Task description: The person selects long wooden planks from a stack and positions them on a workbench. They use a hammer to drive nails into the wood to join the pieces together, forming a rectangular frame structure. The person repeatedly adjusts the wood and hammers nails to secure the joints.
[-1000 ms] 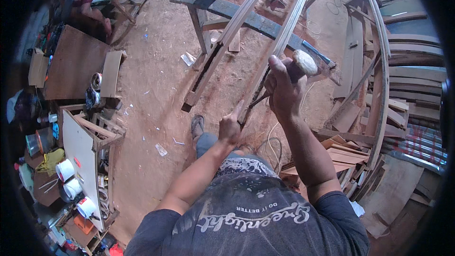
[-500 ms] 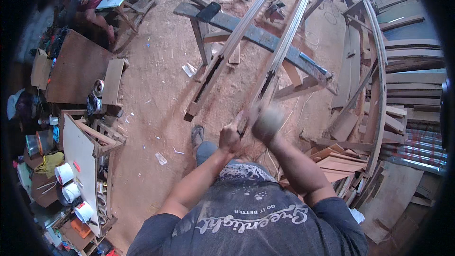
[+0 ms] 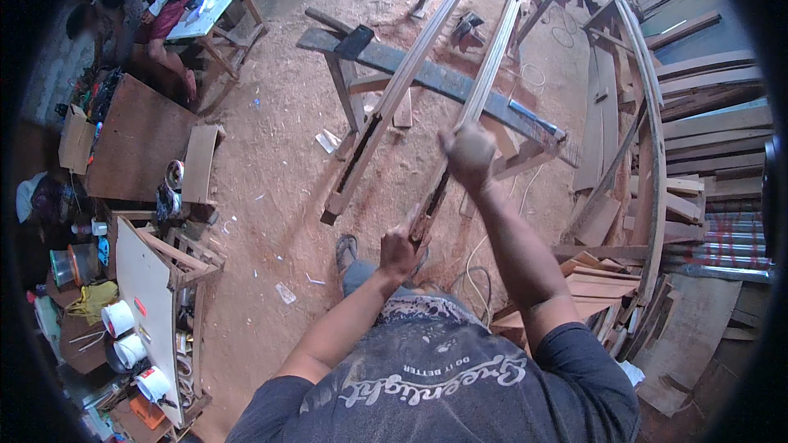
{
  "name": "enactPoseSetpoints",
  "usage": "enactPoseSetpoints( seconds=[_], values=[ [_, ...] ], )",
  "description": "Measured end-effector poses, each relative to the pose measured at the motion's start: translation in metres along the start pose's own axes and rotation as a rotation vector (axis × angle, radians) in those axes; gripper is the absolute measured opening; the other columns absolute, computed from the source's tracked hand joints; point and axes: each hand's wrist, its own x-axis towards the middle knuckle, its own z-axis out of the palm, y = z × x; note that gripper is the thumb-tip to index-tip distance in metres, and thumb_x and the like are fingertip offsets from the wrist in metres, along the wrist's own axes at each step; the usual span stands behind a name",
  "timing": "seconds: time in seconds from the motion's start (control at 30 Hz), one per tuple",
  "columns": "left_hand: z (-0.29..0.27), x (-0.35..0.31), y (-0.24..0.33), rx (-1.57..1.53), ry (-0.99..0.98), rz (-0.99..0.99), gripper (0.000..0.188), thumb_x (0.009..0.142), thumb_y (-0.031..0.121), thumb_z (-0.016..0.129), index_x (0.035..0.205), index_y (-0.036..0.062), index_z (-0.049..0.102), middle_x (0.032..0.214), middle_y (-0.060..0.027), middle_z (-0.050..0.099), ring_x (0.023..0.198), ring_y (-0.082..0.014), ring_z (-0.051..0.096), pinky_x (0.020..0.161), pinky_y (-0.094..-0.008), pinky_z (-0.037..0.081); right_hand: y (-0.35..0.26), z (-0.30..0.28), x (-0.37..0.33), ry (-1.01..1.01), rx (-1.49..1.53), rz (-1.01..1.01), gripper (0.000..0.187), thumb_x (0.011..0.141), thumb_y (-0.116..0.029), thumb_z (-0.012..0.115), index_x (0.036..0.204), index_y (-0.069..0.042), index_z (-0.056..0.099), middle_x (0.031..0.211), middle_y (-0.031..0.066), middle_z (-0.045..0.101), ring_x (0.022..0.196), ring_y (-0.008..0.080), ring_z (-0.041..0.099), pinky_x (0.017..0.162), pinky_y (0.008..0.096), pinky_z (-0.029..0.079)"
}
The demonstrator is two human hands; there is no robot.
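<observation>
My left hand (image 3: 400, 252) is closed around the near end of the right wooden beam (image 3: 495, 56), which has a dark slot cut near that end. Farther up the same beam, my right hand (image 3: 469, 153) is curled into a fist on its top; whatever lies under or inside the fingers is hidden. A second slotted beam (image 3: 402, 78) runs alongside on the left, untouched. Both beams rest across a narrow trestle plank (image 3: 443, 78). On the plank's left end lies a hammer (image 3: 355, 43) with a black head, and on its right a slim blue tool (image 3: 533, 115).
Stacked boards (image 3: 710, 111) and a long curved timber (image 3: 654, 156) stand at the right. A white-topped stand (image 3: 148, 295) with white tubs (image 3: 130, 351) is at the left. Another person (image 3: 156, 25) sits by a small table (image 3: 212, 6), far left. A cable (image 3: 484, 258) trails across the floor.
My right hand has slid forward along the beam, away from my left hand, and is less blurred. My left hand stays at the beam's near end. The view has shifted slightly.
</observation>
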Motion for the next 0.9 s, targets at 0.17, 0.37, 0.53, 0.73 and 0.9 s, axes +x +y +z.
enactPoseSetpoints(
  seconds=[0.17,0.37,0.53,0.73,0.9],
  values=[
    [0.004,-0.014,-0.027,0.134,-0.158,-0.036,0.07,0.084,0.031,0.076,0.146,0.0073,0.054,0.088,-0.0282,0.07,0.084,-0.0466,0.069,0.074,-0.0533,0.056,-0.06,-0.046,-0.028,-0.302,0.128,-0.16,0.031,0.085,-0.024,0.08,0.065,-0.01,0.06,0.059,0.006,0.054,0.051,0.0206,0.058,0.051,0.027,0.043],
    [0.006,-0.002,-0.008,0.055,-0.102,-0.043,0.062,0.086,0.031,0.074,0.139,0.0045,0.057,0.085,-0.0257,0.07,0.079,-0.045,0.07,0.072,-0.0525,0.056,-0.029,0.008,-0.048,0.242,0.306,-0.065,0.031,0.086,-0.025,0.079,0.068,-0.008,0.062,0.058,0.0064,0.052,0.05,0.0212,0.054,0.052,0.0326,0.044],
    [0.006,-0.005,-0.008,0.067,0.149,0.134,0.063,0.087,0.033,0.076,0.139,0.001,0.058,0.086,-0.0242,0.072,0.079,-0.0432,0.071,0.073,-0.0507,0.057,-0.04,-0.067,-0.023,0.216,1.127,0.665,0.011,0.09,-0.01,0.068,0.082,-0.007,0.062,0.072,0.0008,0.059,0.062,0.0101,0.053,0.056,0.0274,0.043],
    [-0.015,0.004,0.022,-0.185,-0.053,-0.273,0.055,0.088,0.032,0.079,0.128,-0.0016,0.063,0.109,-0.0218,0.073,0.097,-0.03,0.073,0.077,-0.0416,0.059,0.009,-0.153,-0.037,0.439,1.534,0.517,0.018,0.095,-0.004,0.06,0.082,-0.008,0.049,0.072,0.0011,0.047,0.061,0.0102,0.042,0.053,0.0262,0.034],
    [-0.002,-0.007,0.061,-1.011,0.038,-0.646,0.045,0.091,0.026,0.08,0.123,-0.0002,0.065,0.109,-0.0116,0.072,0.097,-0.0188,0.07,0.08,-0.042,0.061,0.01,-0.168,-0.106,0.469,1.369,0.739,0.021,0.097,-0.006,0.059,0.081,-0.009,0.046,0.071,0.0009,0.045,0.06,0.0086,0.038,0.052,0.0253,0.03]
  ],
)
